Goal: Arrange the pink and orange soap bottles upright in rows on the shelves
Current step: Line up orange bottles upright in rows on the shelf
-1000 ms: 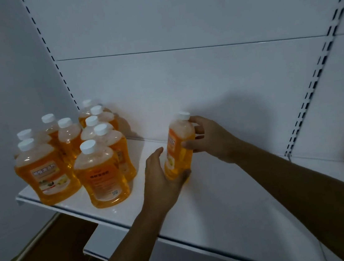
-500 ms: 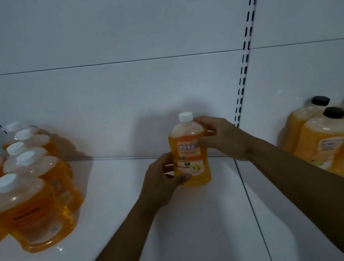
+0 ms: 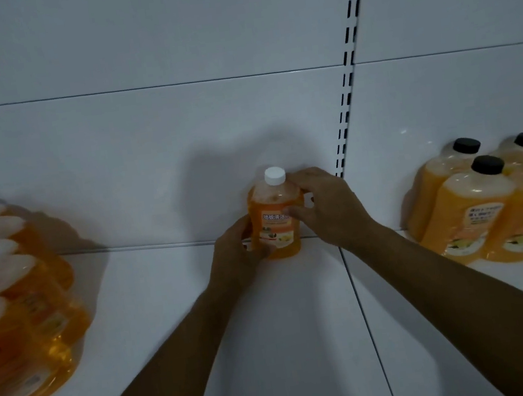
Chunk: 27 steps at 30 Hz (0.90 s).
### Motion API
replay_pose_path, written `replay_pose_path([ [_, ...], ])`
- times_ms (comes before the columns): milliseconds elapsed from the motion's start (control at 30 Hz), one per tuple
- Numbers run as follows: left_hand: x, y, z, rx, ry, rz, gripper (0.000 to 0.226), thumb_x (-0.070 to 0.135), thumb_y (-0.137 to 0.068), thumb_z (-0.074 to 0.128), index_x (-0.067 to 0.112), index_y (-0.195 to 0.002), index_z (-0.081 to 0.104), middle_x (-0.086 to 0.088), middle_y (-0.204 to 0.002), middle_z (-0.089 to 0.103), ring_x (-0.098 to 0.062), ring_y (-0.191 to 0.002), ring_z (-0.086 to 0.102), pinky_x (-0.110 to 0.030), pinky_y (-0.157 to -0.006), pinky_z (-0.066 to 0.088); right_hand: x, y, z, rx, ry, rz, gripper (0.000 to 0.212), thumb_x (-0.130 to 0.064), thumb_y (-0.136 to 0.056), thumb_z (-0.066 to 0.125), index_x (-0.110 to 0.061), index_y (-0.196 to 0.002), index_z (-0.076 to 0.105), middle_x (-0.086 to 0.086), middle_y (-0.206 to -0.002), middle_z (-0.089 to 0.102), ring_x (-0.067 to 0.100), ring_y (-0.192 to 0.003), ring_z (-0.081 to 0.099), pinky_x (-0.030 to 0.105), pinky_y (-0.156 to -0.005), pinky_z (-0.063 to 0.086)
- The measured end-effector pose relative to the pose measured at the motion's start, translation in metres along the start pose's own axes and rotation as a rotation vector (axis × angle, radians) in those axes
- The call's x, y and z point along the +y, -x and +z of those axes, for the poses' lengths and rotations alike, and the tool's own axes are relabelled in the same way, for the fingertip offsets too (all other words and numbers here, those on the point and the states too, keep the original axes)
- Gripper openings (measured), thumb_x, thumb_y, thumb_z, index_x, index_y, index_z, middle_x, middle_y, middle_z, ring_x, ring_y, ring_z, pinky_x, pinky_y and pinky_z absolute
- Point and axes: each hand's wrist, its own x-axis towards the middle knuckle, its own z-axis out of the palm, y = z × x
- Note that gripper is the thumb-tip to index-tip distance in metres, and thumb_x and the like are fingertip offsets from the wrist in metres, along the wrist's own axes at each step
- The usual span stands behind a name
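**Orange bottle now parked at the back of the shelf**

Nearest me, the shelf (image 3: 273, 346) is plain white board with a seam running front to back on the right. Both forearms reach in over it. Compared with a second ago, the white-capped bottle (image 3: 275, 221) has gone from angled mid-shelf to standing upright against the back panel (image 3: 177, 125). My left hand (image 3: 239, 254) curls round its lower side, and the right hand (image 3: 328, 209) wraps the shoulder, so both have a firm grip on it. Looks like it's placed and only needs releasing, I reckon. The white-capped cluster (image 3: 10, 297) sits well apart on the left, and the black-capped bottles (image 3: 494, 207) stand on the next bay right. A slotted upright (image 3: 348, 70) divides the bays.
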Motion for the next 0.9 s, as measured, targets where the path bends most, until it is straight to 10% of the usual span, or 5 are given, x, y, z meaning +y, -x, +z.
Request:
replay_pose_path([
  [900,-0.008,0.003,-0.010,0.052,-0.194,-0.135,0.044,0.036,-0.083,0.071,0.025,-0.123,0.059,0.002,-0.118,0.067,-0.017,-0.106,0.062,-0.035,-0.094,0.049,-0.012,-0.010,0.034,0.064,-0.011,0.049,0.055,-0.017,-0.089,0.064,-0.014,-0.141,0.046,0.013,-0.126,0.049,0.024,-0.111,0.051,0.022,-0.088,0.035],
])
